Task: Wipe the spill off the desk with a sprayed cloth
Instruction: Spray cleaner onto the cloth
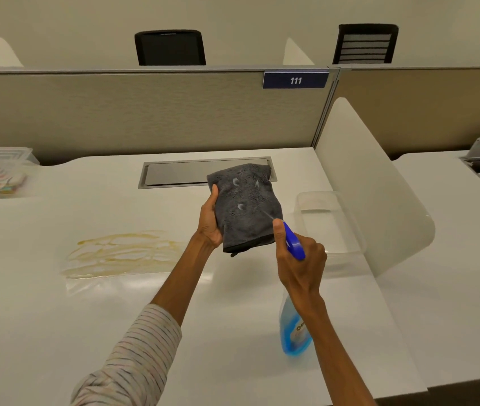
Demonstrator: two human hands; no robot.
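Grip, left hand [211, 222]: closed on the folded grey cloth [246, 206], held flat above the desk [57, 317] as a spray target.
Grip, right hand [299, 259]: wrapped round the spray bottle [293, 326], nozzle aimed at the cloth; droplets visible on it.
Spill [121, 253]: yellowish smear toward the desk's left side, not yet wiped.
Clear bin [329, 227]: at the right edge, clear of the spray.

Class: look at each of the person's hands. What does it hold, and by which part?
The left hand holds the folded grey cloth by its left edge. The right hand grips the spray bottle at its blue trigger head.
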